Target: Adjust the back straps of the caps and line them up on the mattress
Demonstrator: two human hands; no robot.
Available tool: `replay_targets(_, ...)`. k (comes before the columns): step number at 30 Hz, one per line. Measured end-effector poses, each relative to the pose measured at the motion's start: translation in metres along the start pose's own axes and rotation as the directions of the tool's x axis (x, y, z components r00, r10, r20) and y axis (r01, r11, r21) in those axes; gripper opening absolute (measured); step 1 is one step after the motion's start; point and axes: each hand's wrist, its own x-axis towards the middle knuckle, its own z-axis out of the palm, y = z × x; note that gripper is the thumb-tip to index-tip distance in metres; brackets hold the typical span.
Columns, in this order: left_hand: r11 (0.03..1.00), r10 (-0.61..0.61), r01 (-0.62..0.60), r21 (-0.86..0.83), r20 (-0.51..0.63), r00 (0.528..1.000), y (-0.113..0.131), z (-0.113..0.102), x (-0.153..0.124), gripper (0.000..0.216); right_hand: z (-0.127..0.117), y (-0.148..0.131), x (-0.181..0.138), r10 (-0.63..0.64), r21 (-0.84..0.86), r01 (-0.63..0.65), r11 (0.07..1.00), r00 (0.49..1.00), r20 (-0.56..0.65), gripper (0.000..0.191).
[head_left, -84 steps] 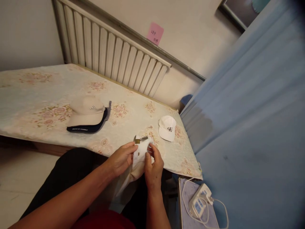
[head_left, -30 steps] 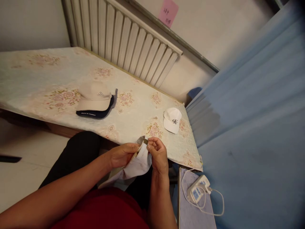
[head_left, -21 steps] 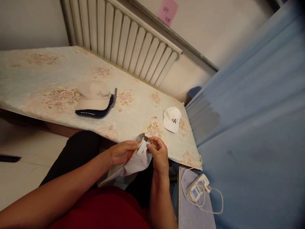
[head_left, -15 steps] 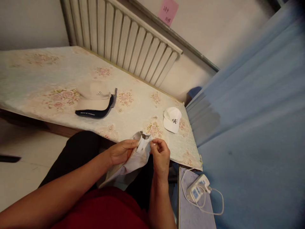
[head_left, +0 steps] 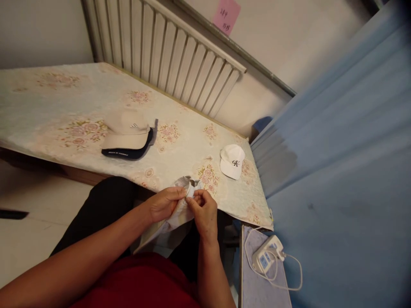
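A pale baseball cap point(head_left: 180, 217) is held over my lap, its strap and dark buckle uppermost. My left hand point(head_left: 164, 204) grips its edge on the left side, thumb on top. Close beside it, my right hand point(head_left: 204, 212) pinches the strap near the buckle with thumb and forefinger. The cap's lower part is partly hidden behind my hands and wrists. On the table lie a white cap with a black CK-like logo point(head_left: 232, 161), to the right, and a beige cap point(head_left: 126, 130) resting on a dark navy brim point(head_left: 128, 154), to the left.
A floral cloth covers the table point(head_left: 186, 143) in front of me. Behind it stand a radiator point(head_left: 167, 55) and a wall with a pink note point(head_left: 226, 16). At right are a blue curtain point(head_left: 340, 171) and a small side table point(head_left: 253, 291) bearing a power strip point(head_left: 267, 254) with white cables.
My right hand has moved left along the cap, from its right edge to the strap by the buckle. My left hand has stayed nearly in place. The caps on the table are unmoved.
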Motion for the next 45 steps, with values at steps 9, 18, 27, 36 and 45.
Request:
replay_targets(9, 0.996, -0.056, 0.056, 0.069, 0.006, 0.998, 0.000, -0.005, 0.000, 0.015, 0.000, 0.014, 0.010, 0.182, 0.331, -0.200, 0.922, 0.980, 0.083, 0.018)
replay_targets(18, 0.989, -0.089, 0.089, 0.116, -0.011, 0.996, -0.001, -0.011, 0.004, 0.025, -0.007, 0.012, 0.020, 0.221, 0.460, -0.275, 0.844, 0.960, 0.170, 0.022)
replay_targets(27, 0.992, -0.091, 0.095, 0.078, -0.054, 0.994, -0.005, -0.018, 0.012, 0.022, -0.005, 0.007, 0.025, 0.236, 0.428, -0.272, 0.862, 0.962, 0.135, 0.022)
replay_targets(36, 0.997, -0.063, 0.065, 0.039, -0.054, 0.997, -0.007, -0.022, 0.015, 0.015, 0.001, 0.009, 0.024, 0.226, 0.348, -0.234, 0.908, 0.972, 0.063, 0.019)
replay_targets(45, 1.000, -0.019, 0.019, -0.015, -0.047, 0.999, -0.007, -0.016, 0.013, 0.009, 0.003, 0.011, 0.022, 0.164, 0.222, -0.152, 0.963, 0.986, -0.037, 0.013)
